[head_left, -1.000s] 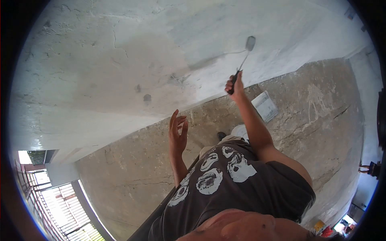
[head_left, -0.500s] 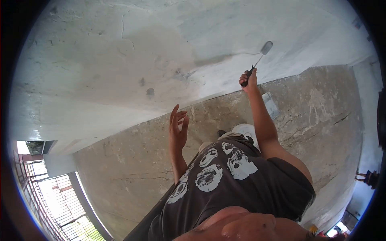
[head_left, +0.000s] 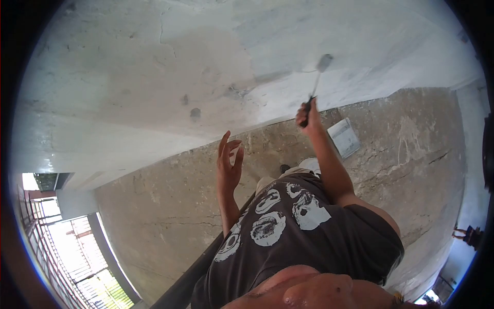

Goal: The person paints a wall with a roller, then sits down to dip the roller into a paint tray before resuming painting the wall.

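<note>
Grey roller (head_left: 324, 63) laid against wall (head_left: 154, 77), its dark handle clenched in right hand (head_left: 307, 112). Probably light, with a thin, slightly springy shank; best held at the handle. Left hand (head_left: 228, 164) raised, fingers spread, holding nothing. Tray (head_left: 343, 137) lies nearby.

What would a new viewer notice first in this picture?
The right hand grips a small roller held against the pale wall, up and right of centre. The left hand is raised, open and empty, in the middle. A white tray lies on the cracked floor, at right.
</note>
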`<act>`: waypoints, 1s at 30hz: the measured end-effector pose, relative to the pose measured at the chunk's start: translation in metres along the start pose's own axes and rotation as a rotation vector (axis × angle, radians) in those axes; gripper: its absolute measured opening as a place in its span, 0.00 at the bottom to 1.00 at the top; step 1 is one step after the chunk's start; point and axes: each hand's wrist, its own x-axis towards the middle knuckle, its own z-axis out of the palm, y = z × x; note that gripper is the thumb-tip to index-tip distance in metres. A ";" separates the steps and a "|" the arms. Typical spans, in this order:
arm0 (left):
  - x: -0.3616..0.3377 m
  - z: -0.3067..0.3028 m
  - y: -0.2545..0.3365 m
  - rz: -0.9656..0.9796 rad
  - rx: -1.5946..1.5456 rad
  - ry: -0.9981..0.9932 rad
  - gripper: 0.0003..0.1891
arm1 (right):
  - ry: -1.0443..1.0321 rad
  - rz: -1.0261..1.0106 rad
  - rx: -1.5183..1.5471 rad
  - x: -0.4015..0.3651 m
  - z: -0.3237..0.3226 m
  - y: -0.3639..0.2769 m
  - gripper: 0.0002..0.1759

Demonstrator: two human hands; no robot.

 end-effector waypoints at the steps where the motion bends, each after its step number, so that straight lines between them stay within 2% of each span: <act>1: 0.000 0.001 0.000 0.032 -0.004 0.006 0.16 | -0.030 -0.081 0.073 0.022 -0.018 -0.018 0.35; 4: -0.002 0.005 0.002 0.061 -0.017 -0.026 0.15 | 0.068 -0.176 0.086 0.023 -0.005 -0.031 0.35; 6: 0.000 0.005 0.004 0.058 -0.016 -0.059 0.15 | -0.023 -0.073 0.062 0.020 -0.003 -0.007 0.34; 7: 0.000 0.006 0.003 0.050 -0.016 -0.059 0.14 | 0.034 -0.035 -0.024 0.004 0.007 0.013 0.34; 8: 0.000 0.007 0.002 0.039 -0.017 -0.058 0.14 | 0.033 0.131 0.011 0.000 0.005 0.031 0.35; 9: 0.002 0.008 0.000 0.041 -0.019 -0.064 0.14 | 0.036 0.126 0.014 -0.010 0.008 0.045 0.35; 11: 0.001 0.007 -0.005 -0.045 -0.082 -0.043 0.14 | -0.025 0.174 -0.224 -0.027 0.019 0.068 0.36; 15: -0.002 0.006 0.002 0.063 0.024 -0.040 0.19 | 0.182 -0.016 -0.210 -0.013 0.004 0.026 0.36; 18: -0.005 0.009 0.004 0.064 -0.005 -0.056 0.20 | 0.127 -0.167 -0.123 0.010 -0.016 -0.022 0.37; 21: -0.003 0.014 0.002 0.078 -0.025 -0.088 0.15 | 0.104 -0.165 -0.080 0.015 -0.007 -0.014 0.34; 24: -0.002 0.015 0.000 0.046 -0.047 -0.098 0.17 | 0.130 0.094 -0.039 0.003 0.002 0.038 0.35; 26: -0.002 0.016 -0.004 -0.018 -0.089 -0.068 0.21 | 0.053 0.222 -0.271 -0.029 0.018 0.076 0.37; 30: -0.003 0.013 -0.008 0.027 -0.020 -0.071 0.25 | 0.055 0.194 -0.438 -0.027 0.013 0.090 0.39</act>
